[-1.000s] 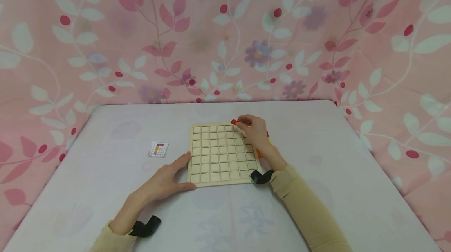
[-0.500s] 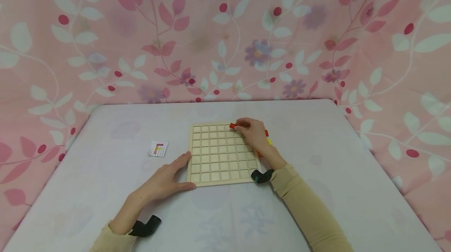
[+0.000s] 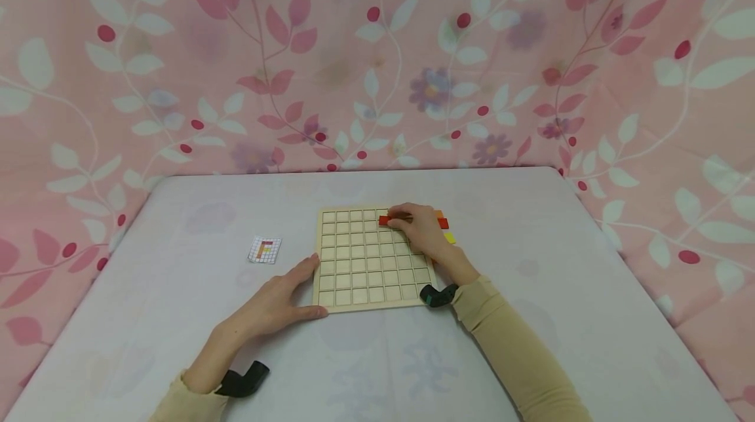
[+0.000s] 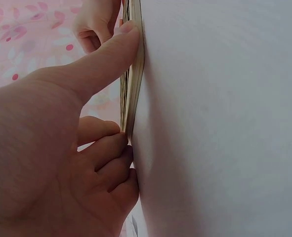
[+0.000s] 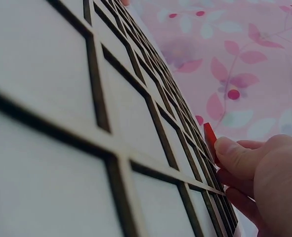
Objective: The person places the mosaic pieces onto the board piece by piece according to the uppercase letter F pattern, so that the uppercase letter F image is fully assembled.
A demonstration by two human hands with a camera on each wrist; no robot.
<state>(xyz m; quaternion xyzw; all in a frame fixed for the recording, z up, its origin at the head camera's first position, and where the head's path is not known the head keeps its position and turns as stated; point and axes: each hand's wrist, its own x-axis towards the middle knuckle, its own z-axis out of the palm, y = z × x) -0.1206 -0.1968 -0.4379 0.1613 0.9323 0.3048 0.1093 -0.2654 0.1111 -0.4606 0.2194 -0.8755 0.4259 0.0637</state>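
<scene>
The square wooden grid board lies mid-table. My left hand rests at its near left corner, thumb on the near edge and fingers along the left side. In the left wrist view, the thumb presses against the board's frame, fingertips right at its edge. My right hand pinches a small red tile between thumb and fingers, close over the board's upper right cells. One end of the red tile sticks out past the thumb in the right wrist view. The visible cells hold no tiles.
Beyond the board's right edge lie an orange tile, a red tile and a yellow tile, partly hidden by the right hand. A small paper card with a coloured grid pattern lies left of the board.
My right hand has moved slightly toward me and left with the red tile, from the board's far edge to over its cells. More loose tiles show at right. The left hand stays put.
</scene>
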